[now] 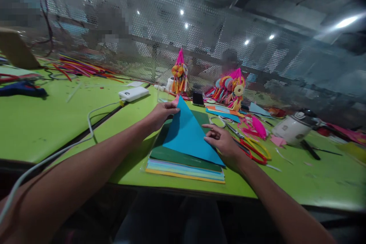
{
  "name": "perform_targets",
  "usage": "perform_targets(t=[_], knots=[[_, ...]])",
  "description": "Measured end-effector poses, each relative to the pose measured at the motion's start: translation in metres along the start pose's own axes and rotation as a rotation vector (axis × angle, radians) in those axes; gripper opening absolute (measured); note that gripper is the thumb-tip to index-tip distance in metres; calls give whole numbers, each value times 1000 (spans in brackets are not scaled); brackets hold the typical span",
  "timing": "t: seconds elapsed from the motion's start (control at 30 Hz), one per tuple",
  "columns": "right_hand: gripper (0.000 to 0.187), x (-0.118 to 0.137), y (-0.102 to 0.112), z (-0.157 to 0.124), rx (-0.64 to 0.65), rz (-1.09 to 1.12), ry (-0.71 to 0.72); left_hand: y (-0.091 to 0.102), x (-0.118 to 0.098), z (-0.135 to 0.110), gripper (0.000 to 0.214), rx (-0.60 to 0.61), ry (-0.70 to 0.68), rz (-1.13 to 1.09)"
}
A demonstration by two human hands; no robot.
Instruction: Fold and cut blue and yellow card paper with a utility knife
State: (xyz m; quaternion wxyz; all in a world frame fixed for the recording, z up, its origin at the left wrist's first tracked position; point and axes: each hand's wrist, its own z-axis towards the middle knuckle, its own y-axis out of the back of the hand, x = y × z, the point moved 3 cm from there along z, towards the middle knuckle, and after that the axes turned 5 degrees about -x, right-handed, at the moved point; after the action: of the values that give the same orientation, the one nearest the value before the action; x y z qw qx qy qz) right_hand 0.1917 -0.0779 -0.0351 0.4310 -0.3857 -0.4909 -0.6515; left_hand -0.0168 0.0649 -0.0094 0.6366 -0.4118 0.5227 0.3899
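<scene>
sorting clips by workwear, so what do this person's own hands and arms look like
The left hand and right hand are ungloved, with no ring or watch visible. The left forearm and right forearm show no sleeves.

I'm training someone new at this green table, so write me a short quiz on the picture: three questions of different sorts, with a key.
1. True or false: the left hand touches the blue paper near its top corner.
2. What colour is the sheet showing directly beneath the blue paper?
A) Pink
B) Dark green
C) Orange
3. Which hand is nearer the red-handled scissors?

Key:
1. True.
2. B.
3. The right hand.
</scene>
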Motion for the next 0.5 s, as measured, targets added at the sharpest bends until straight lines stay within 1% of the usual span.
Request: perform_targets(t=[0.07,0.1,0.2,0.27,0.37,0.5], knots=[[47,0,1,2,-36,65,-16,0,-3,-2,30,8,-33,40],[47,1,1,2,-56,102,-29,0,-5,-2,33,31,-45,53],[48,1,4,4,-95,235,-89,-4,-7,-5,45,164,-22,47],[47,1,5,4,-90,317,-135,-7,-6,-7,46,236,40,28],[44,-2,5,5,-65,396,-180,-12,-4,-12,40,315,185,-44],[42,-9,2,6,-18,440,-175,-18,-2,-19,42,373,325,-123]])
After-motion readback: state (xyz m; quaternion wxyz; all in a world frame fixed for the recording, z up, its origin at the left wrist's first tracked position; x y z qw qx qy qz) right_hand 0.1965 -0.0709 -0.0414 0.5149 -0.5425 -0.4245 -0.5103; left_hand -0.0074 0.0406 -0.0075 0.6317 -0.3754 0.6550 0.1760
